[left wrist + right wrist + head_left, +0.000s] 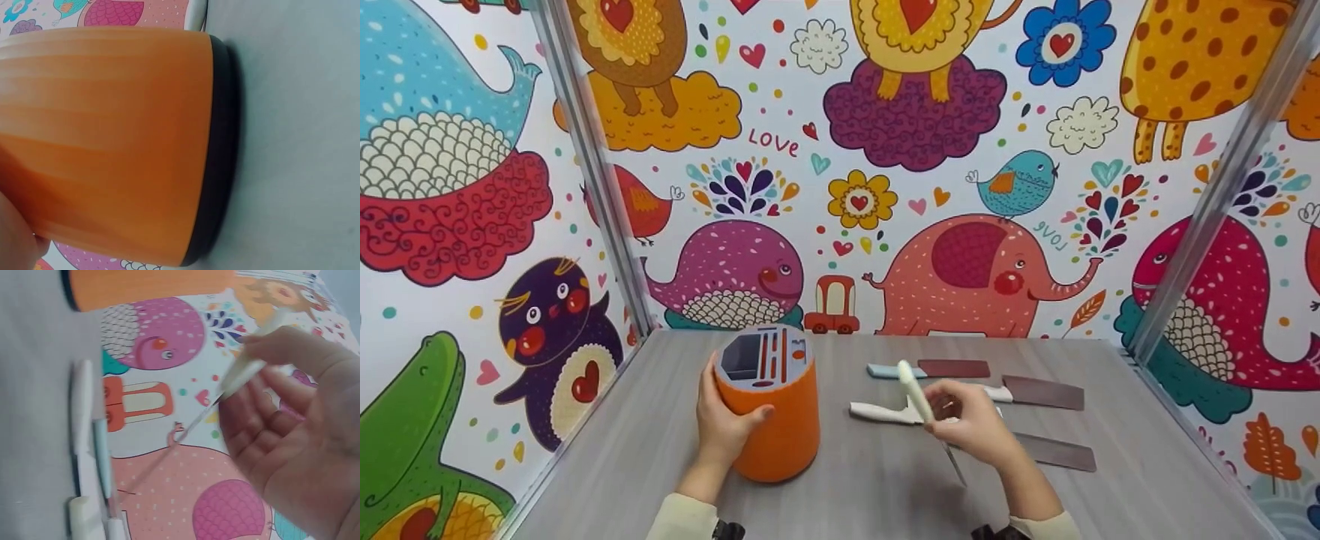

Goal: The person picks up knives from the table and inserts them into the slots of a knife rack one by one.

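My left hand [724, 420] grips the side of an orange knife block [780, 427], thumb across its front. The block stands upright on the table, and its grey top has several slots. In the left wrist view the orange wall [112, 140] and dark base fill much of the picture. To the right, my right hand [971, 424] pinches a knife by its pale handle [913, 390]. The thin blade [954, 465] slants downward, clear of the block. In the right wrist view the hand [292, 416] holds this knife [242, 377] between thumb and fingers.
Several knives lie on the grey table [870, 487]: a blue-handled one [956, 368], a white-handled cleaver [1042, 392] and a broad blade [1057, 453]. A white handle [877, 411] lies behind the held knife. Patterned panels [825, 97] wall the table at the back and sides.
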Motion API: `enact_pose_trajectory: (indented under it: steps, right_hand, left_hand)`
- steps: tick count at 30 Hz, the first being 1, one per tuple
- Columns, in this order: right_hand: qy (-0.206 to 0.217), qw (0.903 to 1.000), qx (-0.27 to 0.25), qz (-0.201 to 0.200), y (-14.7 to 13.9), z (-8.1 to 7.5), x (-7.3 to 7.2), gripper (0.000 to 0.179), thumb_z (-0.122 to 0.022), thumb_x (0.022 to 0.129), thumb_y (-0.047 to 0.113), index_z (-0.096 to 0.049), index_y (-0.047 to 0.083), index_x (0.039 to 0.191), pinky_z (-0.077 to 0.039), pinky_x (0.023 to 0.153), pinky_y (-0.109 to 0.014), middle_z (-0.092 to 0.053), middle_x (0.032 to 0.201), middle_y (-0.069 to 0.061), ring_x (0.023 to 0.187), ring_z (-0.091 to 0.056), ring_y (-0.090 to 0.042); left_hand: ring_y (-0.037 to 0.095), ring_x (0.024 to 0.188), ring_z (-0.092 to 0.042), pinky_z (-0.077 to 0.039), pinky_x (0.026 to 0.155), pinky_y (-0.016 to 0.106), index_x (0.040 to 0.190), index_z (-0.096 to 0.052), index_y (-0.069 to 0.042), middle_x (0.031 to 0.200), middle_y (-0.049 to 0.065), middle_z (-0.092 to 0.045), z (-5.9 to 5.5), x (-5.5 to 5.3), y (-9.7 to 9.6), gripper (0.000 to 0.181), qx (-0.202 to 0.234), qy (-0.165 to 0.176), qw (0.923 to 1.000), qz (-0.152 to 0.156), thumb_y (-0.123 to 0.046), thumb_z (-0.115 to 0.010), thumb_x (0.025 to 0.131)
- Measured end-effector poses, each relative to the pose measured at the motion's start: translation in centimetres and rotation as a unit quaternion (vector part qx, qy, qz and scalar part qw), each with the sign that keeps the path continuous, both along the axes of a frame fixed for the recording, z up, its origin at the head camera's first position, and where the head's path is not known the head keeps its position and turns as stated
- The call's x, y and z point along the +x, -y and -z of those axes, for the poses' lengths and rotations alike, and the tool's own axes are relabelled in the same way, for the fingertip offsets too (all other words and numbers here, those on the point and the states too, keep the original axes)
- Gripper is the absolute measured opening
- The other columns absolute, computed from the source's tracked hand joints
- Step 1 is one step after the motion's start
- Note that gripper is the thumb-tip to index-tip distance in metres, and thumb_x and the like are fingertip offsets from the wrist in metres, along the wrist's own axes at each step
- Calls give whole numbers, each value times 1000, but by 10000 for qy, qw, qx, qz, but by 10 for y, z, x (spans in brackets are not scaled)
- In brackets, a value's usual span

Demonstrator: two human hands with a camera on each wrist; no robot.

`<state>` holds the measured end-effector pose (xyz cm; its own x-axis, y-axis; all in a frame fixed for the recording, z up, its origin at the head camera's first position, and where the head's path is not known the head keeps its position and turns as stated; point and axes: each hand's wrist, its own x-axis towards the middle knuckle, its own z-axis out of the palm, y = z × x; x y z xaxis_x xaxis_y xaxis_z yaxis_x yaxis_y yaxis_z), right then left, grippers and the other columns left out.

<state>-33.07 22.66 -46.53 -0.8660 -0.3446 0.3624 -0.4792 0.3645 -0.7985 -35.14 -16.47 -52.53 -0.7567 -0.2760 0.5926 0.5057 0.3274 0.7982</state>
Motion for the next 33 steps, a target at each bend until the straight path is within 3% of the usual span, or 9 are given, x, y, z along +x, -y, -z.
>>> enact_pose_trajectory:
  steps: [4,9,15,18,21,23,25,29,33]
  right_hand:
    - [-316,9939,-1055,44,-5,-5,4,30,-77,84,-12,-69,-5,112,-63,75,-26,-74,97,-8,83,-72,-12]
    - [-121,9845,-1750,57,-4,-6,4,33,-75,85,-15,-63,-14,116,-64,77,-26,-76,98,4,89,-73,-12]
    - [38,9837,-1792,119,-2,-5,5,34,-75,86,-14,-63,-14,118,-64,78,-27,-76,99,3,90,-73,-12]
    - [23,9853,-1708,62,0,-4,6,33,-74,87,-14,-64,-13,118,-64,79,-27,-75,99,2,89,-71,-10]
    - [79,9863,-1646,-26,7,-3,8,31,-74,88,-13,-64,-11,117,-65,79,-29,-74,99,1,90,-71,-9]
    - [147,9864,-1630,-143,13,-2,9,30,-74,88,-12,-64,-11,117,-65,80,-29,-74,101,-1,92,-71,-10]
    - [247,9860,-1635,-202,21,-1,12,32,-78,87,-9,-64,-10,116,-65,81,-29,-74,103,-4,93,-72,-12]
    - [378,9840,-1716,-293,37,0,17,36,-81,85,-7,-64,-11,116,-64,85,-29,-72,104,-6,96,-72,-14]
    - [426,9823,-1791,-333,51,-2,25,35,-80,84,-7,-64,-11,114,-64,86,-29,-71,103,-3,96,-71,-13]
  left_hand:
    - [9,131,-52,-40,109,6,163,-31,-2,155,14,-52,1,0,-1,115,43,-65,9999,-73,-18,-96,69]
    - [16,131,-53,-39,110,6,162,-32,-2,154,16,-52,2,1,-2,118,42,-218,9995,-214,-23,-98,67]
    - [28,134,-53,-38,110,6,162,-32,-2,155,17,-51,-1,1,-1,119,52,-159,9998,-75,-24,-99,67]
    - [33,138,-51,-40,115,12,163,-31,-3,159,19,-47,-7,2,3,113,146,15,9999,55,-32,-95,75]
    - [41,143,-47,-37,118,14,163,-33,0,161,24,-44,-19,5,5,104,457,-175,9987,124,-42,-87,85]
    - [40,145,-47,-36,121,15,160,-38,2,159,27,-45,-30,11,3,95,614,-591,9964,11,-46,-81,89]
    - [33,142,-51,-36,119,11,153,-47,5,152,31,-52,-39,17,-3,85,622,-1288,9894,-258,-46,-77,92]
    - [17,131,-60,-43,119,21,135,-61,10,133,32,-63,-57,34,-24,67,277,-2648,9613,-713,-44,-73,97]
    - [17,125,-65,-47,117,24,124,-67,9,123,26,-71,-69,55,-49,53,-227,-3232,9440,-628,-37,-70,99]
